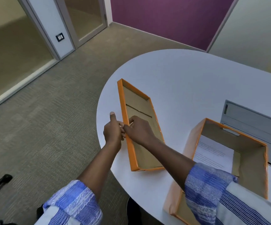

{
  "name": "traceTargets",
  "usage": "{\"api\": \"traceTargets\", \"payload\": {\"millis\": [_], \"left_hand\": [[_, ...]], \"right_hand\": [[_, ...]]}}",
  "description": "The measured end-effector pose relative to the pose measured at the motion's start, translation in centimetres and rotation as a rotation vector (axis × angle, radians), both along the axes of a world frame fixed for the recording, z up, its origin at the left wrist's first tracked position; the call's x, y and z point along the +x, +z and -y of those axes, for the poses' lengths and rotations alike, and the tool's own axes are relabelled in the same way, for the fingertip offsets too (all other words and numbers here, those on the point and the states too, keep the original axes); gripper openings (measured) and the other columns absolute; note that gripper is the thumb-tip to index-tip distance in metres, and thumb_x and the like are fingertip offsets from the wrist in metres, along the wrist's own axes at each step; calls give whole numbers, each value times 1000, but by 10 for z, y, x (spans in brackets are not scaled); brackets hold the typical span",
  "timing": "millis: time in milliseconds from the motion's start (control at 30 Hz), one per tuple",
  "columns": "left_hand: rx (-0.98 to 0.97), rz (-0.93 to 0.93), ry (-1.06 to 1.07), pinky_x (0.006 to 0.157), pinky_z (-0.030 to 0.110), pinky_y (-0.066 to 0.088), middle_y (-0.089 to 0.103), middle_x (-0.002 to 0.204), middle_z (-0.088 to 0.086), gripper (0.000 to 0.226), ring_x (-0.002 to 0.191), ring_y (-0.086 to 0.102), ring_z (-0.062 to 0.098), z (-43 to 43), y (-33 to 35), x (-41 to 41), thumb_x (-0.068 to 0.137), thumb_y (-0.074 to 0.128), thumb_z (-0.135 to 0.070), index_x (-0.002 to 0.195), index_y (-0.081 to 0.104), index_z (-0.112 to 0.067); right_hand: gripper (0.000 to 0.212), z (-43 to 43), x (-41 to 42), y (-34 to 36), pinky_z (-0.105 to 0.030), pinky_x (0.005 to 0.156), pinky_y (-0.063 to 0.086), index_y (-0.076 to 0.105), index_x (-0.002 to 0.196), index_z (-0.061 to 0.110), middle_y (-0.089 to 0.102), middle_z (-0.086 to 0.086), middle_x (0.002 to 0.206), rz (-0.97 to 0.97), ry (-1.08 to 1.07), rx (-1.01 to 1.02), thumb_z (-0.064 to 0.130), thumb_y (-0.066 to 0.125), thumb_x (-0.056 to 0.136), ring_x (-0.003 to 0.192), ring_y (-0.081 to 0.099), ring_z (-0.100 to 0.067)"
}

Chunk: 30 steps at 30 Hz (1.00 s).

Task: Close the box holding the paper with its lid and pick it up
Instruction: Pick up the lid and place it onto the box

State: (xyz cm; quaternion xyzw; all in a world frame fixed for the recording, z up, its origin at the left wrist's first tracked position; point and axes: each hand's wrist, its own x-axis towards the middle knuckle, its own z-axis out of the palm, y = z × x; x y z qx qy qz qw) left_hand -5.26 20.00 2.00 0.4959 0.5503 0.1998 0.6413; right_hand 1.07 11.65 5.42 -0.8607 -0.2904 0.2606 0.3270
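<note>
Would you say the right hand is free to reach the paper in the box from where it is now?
Probably not at once: the right hand is gripping the lid's left rim beside the left hand. The box is open, and the paper lies uncovered apart from the right sleeve across it.

Box (232,159) near end behind sleeve (212,189)

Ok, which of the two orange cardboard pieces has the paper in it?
The deeper orange box on the right; the shallow lid under both hands holds nothing.
</note>
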Motion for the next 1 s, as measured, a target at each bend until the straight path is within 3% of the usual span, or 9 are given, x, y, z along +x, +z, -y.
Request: {"api": "traceTargets", "payload": {"millis": [100,200,367,433,567,667,800,900,1000], "left_hand": [[-68,114,-54,52,32,44,59,53,9,66,46,54,23,11,14,13,102,30,-56,76,64,-6],[-84,131,-116,54,33,45,64,58,9,64,51,59,23,19,15,25,102,33,-56,88,68,-3],[-85,-69,-132,69,38,53,69,99,14,61,84,65,29,34,-12,35,97,39,-60,112,64,-7],[-189,-86,-134,63,33,57,69,100,14,60,83,65,29,45,-20,32,93,43,-63,109,64,-9],[-480,77,-185,86,48,55,69,110,16,68,98,66,35,69,-23,33,90,43,-71,114,60,-9],[-417,146,-286,83,47,57,71,111,15,61,100,68,35,91,-14,50,94,45,-64,116,63,-10],[-151,63,-374,76,43,56,70,95,12,44,84,65,28,123,-2,76,95,53,-54,95,65,-11],[43,21,-472,63,34,49,63,83,5,43,73,59,20,152,7,95,95,53,-52,86,61,-11],[158,-18,-562,79,39,55,69,100,4,43,91,66,22,187,12,112,92,55,-55,101,67,-15]], "right_hand": [[15,11,18,14,-26,55,41,57,101,19,59,7,79,5,-63,9,30,60,92,72,59,-12],[17,27,36,39,-32,65,49,59,105,16,59,5,84,-47,-104,82,29,59,93,81,61,-17],[17,73,63,95,-38,72,57,62,105,15,71,-6,94,-409,-85,352,29,60,96,81,70,-20],[15,100,70,118,-34,68,55,62,106,11,70,-5,87,-545,-97,472,24,58,98,71,66,-17],[26,167,86,138,-31,60,57,62,117,5,70,-7,79,-743,-201,633,21,57,98,63,66,-18],[33,220,96,133,-35,66,58,64,122,6,71,-9,87,-682,-329,613,26,61,95,70,68,-21],[27,296,99,119,-35,67,56,75,106,21,73,-5,84,-458,-557,541,40,60,94,72,67,-21],[49,352,96,92,-42,84,53,71,112,26,74,-2,105,-208,-644,327,64,53,89,92,69,-24],[56,399,90,53,-48,92,52,65,122,23,69,-3,119,-139,-780,191,66,49,91,101,66,-24]]}}
